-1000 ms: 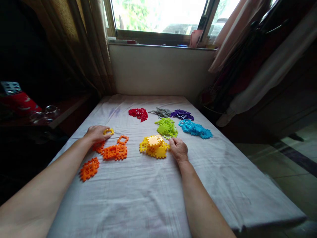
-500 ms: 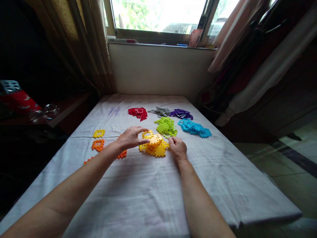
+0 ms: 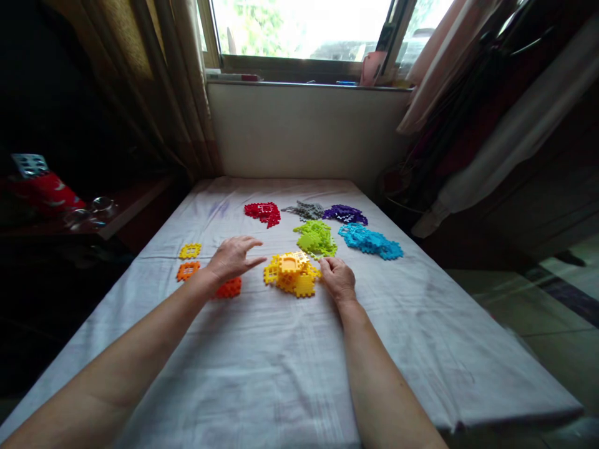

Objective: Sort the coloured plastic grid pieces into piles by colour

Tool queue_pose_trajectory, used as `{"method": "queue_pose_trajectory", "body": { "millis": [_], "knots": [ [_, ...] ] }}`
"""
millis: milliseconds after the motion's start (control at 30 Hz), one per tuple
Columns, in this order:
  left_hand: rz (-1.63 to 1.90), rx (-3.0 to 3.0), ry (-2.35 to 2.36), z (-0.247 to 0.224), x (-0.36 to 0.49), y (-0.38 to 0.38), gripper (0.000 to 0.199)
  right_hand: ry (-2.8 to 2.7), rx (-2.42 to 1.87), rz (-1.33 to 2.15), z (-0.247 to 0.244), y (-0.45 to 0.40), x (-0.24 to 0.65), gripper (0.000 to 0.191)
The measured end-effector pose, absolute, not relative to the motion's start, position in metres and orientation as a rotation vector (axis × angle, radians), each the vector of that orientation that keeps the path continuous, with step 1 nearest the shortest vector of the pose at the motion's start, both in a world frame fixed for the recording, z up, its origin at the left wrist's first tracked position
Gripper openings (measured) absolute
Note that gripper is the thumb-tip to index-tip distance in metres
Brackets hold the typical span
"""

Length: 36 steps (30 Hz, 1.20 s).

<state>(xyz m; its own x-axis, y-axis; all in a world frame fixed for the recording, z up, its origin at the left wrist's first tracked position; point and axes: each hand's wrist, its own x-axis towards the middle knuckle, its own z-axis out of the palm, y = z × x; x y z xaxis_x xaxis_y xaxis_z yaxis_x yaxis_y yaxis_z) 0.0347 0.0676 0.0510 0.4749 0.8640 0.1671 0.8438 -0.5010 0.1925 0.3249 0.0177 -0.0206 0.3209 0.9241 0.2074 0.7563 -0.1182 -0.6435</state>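
Observation:
My left hand (image 3: 234, 257) is open, thumb and fingers apart with nothing between them, just left of a heap of yellow interlocking plastic tiles (image 3: 292, 274). Below that hand lies an orange pile of tiles (image 3: 229, 287), partly covered by the wrist. My right hand (image 3: 337, 279) rests curled at the right side of the yellow heap. Its fingers are closed, and whatever they hold, if anything, is hidden. Farther left on the cloth are a single yellow frame tile (image 3: 189, 251) and an orange frame tile (image 3: 188, 271).
Behind the yellow heap lie lime green tiles (image 3: 316, 239), with blue tiles (image 3: 370, 241) to their right. Red tiles (image 3: 264, 212), grey tiles (image 3: 306, 210) and purple tiles (image 3: 346, 214) form the back row. A pale cloth (image 3: 281, 368) covers the table.
My left hand has drawn back leftward from the yellow heap, its fingers now spread. A tile on top of the heap sits differently. My right hand has stayed in place.

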Motion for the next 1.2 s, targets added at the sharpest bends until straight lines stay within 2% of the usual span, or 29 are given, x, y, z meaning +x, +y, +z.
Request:
{"method": "queue_pose_trajectory", "body": {
  "millis": [100, 167, 233, 467, 600, 667, 767, 867, 1033, 1200],
  "knots": [
    [0.156, 2.413, 2.086, 0.054, -0.019, 0.077, 0.048, -1.482, -1.925, 0.319, -0.022, 0.018, 0.325, 0.033],
    [-0.005, 2.159, 2.331, 0.053, -0.05, 0.082, 0.058, -1.483, -1.927, 0.309, -0.022, 0.018, 0.324, 0.032],
    [-0.082, 1.967, 2.425, 0.051, -0.072, 0.086, 0.064, -1.485, -1.926, 0.289, -0.022, 0.018, 0.323, 0.032],
    [0.018, 1.867, 2.421, 0.045, -0.09, 0.092, 0.058, -1.499, -1.923, 0.301, -0.021, 0.016, 0.322, 0.031],
    [0.277, 1.955, 2.253, 0.054, -0.065, 0.089, 0.068, -1.495, -1.947, 0.279, -0.019, 0.016, 0.321, 0.031],
    [0.529, 2.02, 1.983, 0.061, -0.034, 0.081, 0.069, -1.49, -1.958, 0.27, -0.018, 0.017, 0.32, 0.031],
    [0.698, 2.237, 1.57, 0.068, 0.023, 0.062, 0.062, -1.49, -1.953, 0.273, -0.018, 0.016, 0.32, 0.032],
    [0.689, 2.405, 1.32, 0.068, 0.069, 0.044, 0.052, -1.497, -1.928, 0.286, -0.018, 0.014, 0.32, 0.031],
    [0.611, 2.523, 1.262, 0.055, 0.1, 0.039, 0.046, -1.474, -1.912, 0.317, -0.015, 0.013, 0.319, 0.029],
    [0.544, 2.555, 1.293, 0.048, 0.097, 0.039, 0.054, -1.456, -1.781, 0.36, -0.015, 0.009, 0.313, 0.035]
  ]
}}
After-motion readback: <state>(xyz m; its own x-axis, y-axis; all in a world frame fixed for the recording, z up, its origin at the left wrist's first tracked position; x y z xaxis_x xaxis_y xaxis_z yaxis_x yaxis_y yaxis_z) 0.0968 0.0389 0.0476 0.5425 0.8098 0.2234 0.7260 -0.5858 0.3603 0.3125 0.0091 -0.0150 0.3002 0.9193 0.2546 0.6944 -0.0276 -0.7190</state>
